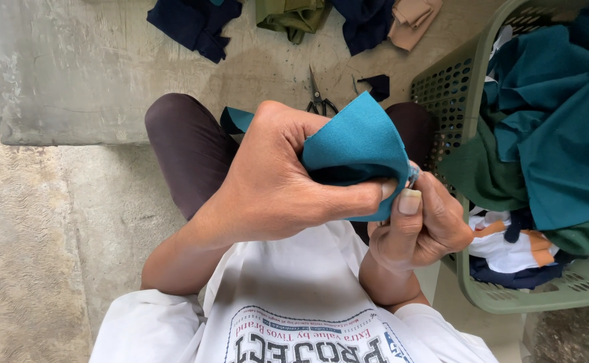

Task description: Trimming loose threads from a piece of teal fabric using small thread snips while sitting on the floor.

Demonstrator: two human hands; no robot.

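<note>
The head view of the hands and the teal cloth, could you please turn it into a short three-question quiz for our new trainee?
1. True or false: both hands grip the folded teal fabric piece.
2. What lies on the concrete floor just beyond the knees? A) black-handled scissors B) a hammer C) a tape measure
3. Fill in: the olive-green perforated plastic basket stands on the person's ____ side.

Key:
1. True: the left hand wraps the piece and the right hand pinches its lower corner.
2. A: the black-handled scissors lie there.
3. Right; it holds teal, green, white and orange cloth.
</note>
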